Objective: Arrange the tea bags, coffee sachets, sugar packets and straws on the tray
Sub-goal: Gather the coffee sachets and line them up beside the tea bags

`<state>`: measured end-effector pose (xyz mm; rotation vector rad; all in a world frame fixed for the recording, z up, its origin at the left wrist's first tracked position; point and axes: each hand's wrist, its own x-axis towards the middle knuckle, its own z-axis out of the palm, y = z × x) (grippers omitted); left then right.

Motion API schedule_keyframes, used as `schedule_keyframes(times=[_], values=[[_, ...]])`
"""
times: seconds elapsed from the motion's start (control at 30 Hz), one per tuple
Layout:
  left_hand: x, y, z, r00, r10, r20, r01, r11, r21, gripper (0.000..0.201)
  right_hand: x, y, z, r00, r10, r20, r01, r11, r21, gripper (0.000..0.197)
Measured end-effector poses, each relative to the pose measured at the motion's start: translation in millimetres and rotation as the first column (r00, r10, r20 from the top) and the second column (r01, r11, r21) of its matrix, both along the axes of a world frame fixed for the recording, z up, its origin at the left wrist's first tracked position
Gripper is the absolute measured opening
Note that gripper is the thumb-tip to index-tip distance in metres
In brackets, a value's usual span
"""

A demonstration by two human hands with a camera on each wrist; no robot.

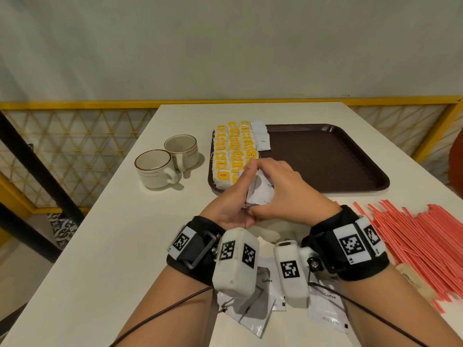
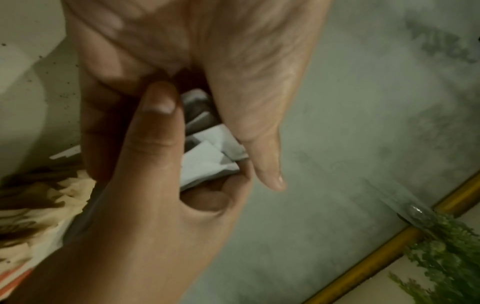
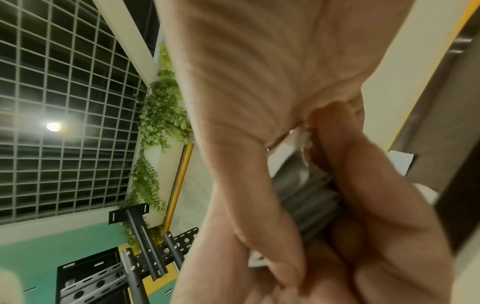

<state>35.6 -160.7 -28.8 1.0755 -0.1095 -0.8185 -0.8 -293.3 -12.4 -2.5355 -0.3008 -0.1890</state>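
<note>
Both hands hold a stack of white coffee sachets [image 1: 261,194] upright above the table's middle, just in front of the brown tray [image 1: 325,156]. My left hand [image 1: 236,196] grips the stack from the left, my right hand [image 1: 280,194] from the right and top. The left wrist view shows the sachets' edges [image 2: 207,156] fanned between the palms; the right wrist view shows them [image 3: 306,197] as grey layers. Rows of yellow tea bags [image 1: 233,151] fill the tray's left side, with a short row of coffee sachets [image 1: 261,139] beside them. Red straws [image 1: 411,246] lie in a heap on the right.
Two cream cups [image 1: 165,166] stand left of the tray. More loose coffee sachets [image 1: 265,296] lie on the table under my wrists. The tray's right half [image 1: 338,169] is bare. A yellow railing [image 1: 75,106] runs behind the table.
</note>
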Motion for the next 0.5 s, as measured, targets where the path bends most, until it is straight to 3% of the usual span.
schedule_keyframes(times=[0.1,0.23,0.3,0.4,0.5], values=[[-3,1,-2,1.000,0.003,-0.006,-0.003,0.993,-0.116,0.068,2,3,5,0.999,0.020,-0.036,-0.020,1.000,-0.005,0.073],[-2,2,-7,0.999,0.033,0.017,-0.029,0.980,-0.198,0.036,3,4,6,0.998,0.046,-0.042,-0.046,0.999,0.009,0.080],[-3,3,-8,0.999,0.027,0.044,-0.017,0.978,-0.210,0.029,2,2,6,0.997,0.064,-0.039,-0.064,0.998,0.020,0.083],[-1,4,-9,0.998,0.004,0.070,0.012,0.977,-0.214,0.037,0,-3,7,0.992,0.118,-0.038,-0.117,0.992,0.037,0.086],[3,5,-9,0.994,-0.053,0.094,0.067,0.985,-0.159,0.061,-5,-16,14,0.992,0.111,-0.058,-0.110,0.994,0.027,0.091]])
